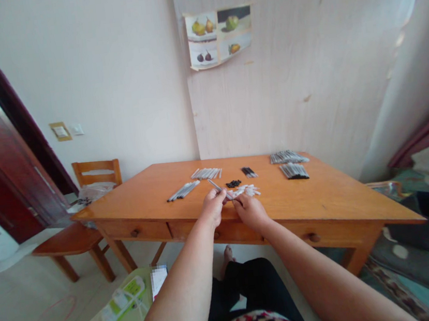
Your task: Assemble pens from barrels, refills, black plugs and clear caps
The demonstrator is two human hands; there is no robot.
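Over the front middle of the table [332, 200], my left hand [213, 206] is closed round a slim grey pen [214, 184] that points up and to the left. My right hand [251, 209] pinches at the pen's near end, its fingertips close to those of the left; whatever small part it grips is hidden. Just beyond the right hand lies a heap of short white pieces [252, 190]. A small pile of black pieces [233, 183] sits behind the hands. To the left are a row of white tubes [206, 173] and a bundle of dark-tipped pen barrels [183, 191].
Short black sticks [249, 172] lie at the table's back middle. Two groups of pens, one farther back [288, 157] and one nearer [294, 171], are at the right. A wooden chair [67, 238] stands left; a black bin [428, 217] is on the right.
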